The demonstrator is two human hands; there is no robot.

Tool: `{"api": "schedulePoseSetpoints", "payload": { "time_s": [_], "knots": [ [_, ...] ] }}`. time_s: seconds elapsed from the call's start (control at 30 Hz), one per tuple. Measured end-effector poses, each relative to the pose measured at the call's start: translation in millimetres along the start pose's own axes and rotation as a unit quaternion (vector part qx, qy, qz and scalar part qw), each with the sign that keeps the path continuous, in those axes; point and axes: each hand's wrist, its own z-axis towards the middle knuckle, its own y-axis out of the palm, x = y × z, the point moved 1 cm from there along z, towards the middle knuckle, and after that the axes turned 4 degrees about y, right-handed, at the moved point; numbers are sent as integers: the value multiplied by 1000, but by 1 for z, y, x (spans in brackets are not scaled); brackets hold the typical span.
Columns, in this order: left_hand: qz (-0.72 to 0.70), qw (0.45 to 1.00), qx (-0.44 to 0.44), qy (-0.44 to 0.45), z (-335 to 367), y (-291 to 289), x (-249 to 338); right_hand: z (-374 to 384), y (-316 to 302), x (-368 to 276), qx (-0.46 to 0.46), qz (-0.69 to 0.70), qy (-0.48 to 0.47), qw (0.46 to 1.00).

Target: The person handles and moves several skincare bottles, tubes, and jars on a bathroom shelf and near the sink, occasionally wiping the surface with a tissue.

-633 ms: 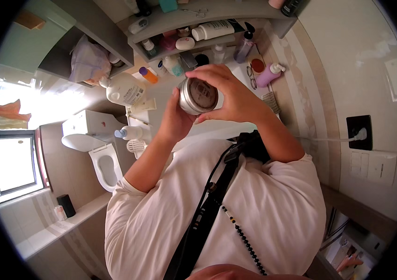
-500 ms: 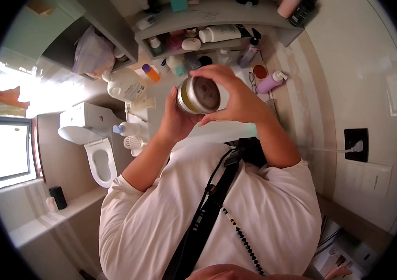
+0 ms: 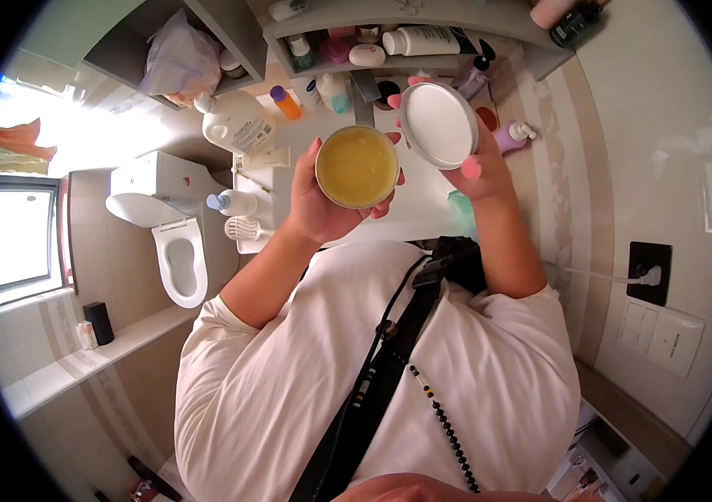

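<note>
My left hand (image 3: 316,203) is wrapped around a round tin (image 3: 358,167) and tilts its open top toward me. Smooth yellow balm fills the tin. To its right, my right hand (image 3: 490,170) grips the tin's round lid (image 3: 439,125) by the rim, its white inner side facing me. Lid and tin are apart, with a small gap between them. Both are held up over the white counter (image 3: 410,213).
Behind my hands stand a large white jug (image 3: 237,125), an orange bottle with a purple cap (image 3: 286,102) and a purple pump bottle (image 3: 513,136). A hairbrush (image 3: 245,228) lies at the counter's left edge. Shelves (image 3: 490,25) with toiletries run along the back; a toilet (image 3: 180,259) stands left.
The lid has come off the tin. My right hand has moved right with the lid and turned its inside toward me, while the tin in my left hand now shows its yellow contents.
</note>
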Motion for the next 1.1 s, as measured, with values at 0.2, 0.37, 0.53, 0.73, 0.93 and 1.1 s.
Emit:
{"api": "schedulePoseSetpoints", "payload": {
  "time_s": [0.2,0.37,0.53,0.73,0.93,1.1],
  "knots": [
    [35,998,55,5,-2,4,-2,-2,-9,-2,-37,-176,-45,983],
    [131,981,135,43,3,-3,-11,-6,15,-10,-41,-491,-84,866],
    [156,983,97,-8,4,-8,-8,-9,14,-3,-35,-511,-65,856],
    [174,976,128,-26,10,-19,-9,-14,12,6,19,-534,-16,845],
    [322,939,125,-2,11,-35,-13,-22,8,23,142,-498,104,849],
    [119,981,71,-134,18,-48,-16,-42,9,23,159,-521,72,835]
  ]
}}
